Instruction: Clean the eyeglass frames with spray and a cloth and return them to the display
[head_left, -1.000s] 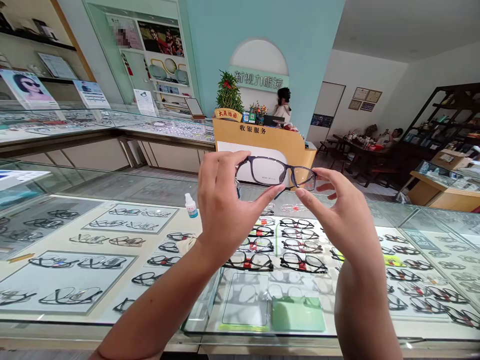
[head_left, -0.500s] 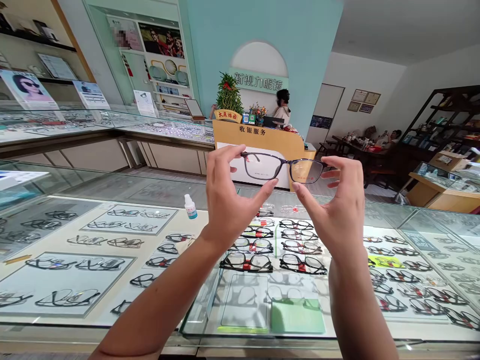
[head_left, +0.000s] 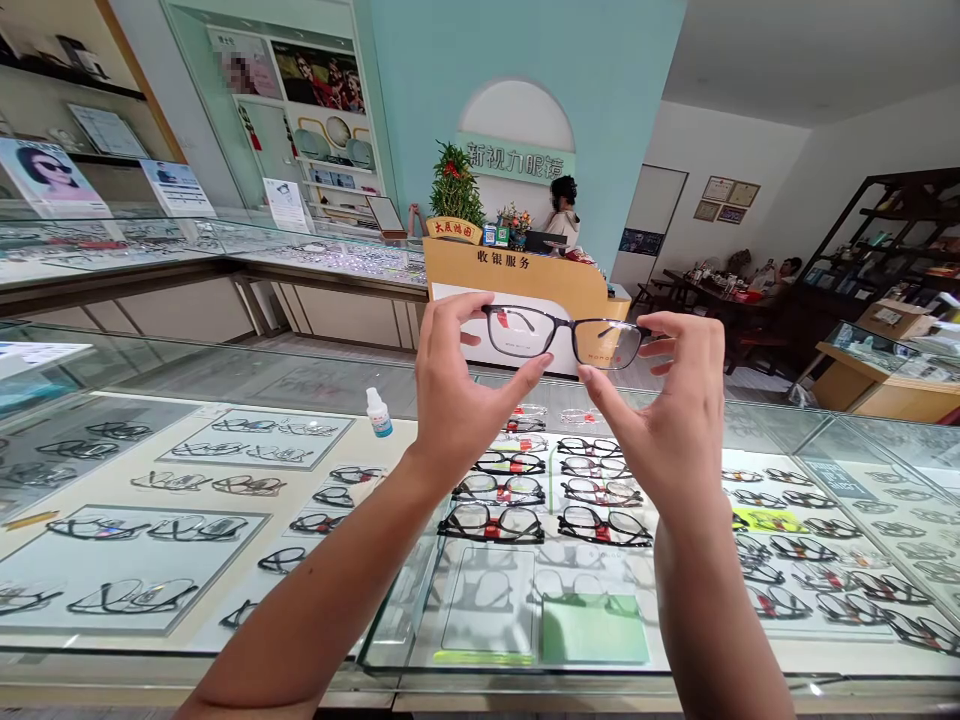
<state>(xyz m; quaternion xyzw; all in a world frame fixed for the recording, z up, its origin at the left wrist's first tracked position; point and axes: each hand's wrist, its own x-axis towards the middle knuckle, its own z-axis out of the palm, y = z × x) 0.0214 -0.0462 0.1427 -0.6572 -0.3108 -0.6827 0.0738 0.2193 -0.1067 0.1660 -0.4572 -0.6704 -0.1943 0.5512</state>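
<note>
A pair of dark-framed eyeglasses (head_left: pixel 564 324) is held up in the air between my two hands, above the glass display counter. My left hand (head_left: pixel 469 375) pinches the frame's left end, fingers at the top corner and thumb under the left lens. At the other end, my right hand (head_left: pixel 664 395) grips the right corner, its thumb near the lower rim by the bridge. Printed marks show on the lenses. Below the hands, rows of eyeglasses (head_left: pixel 491 524) with red tags lie on the counter, beside a green box (head_left: pixel 595 629).
A small white and blue bottle (head_left: pixel 379 413) stands on the glass counter (head_left: pixel 420 655). More eyeglasses lie on a tray (head_left: pixel 150 570) at left and in rows at right. Beyond is a wooden cashier desk (head_left: pixel 517 265) with a person (head_left: pixel 562 215) behind it.
The eyeglasses have turned slightly between my hands, and more of a temple with a red mark shows through the left lens. Both hands keep their grip.
</note>
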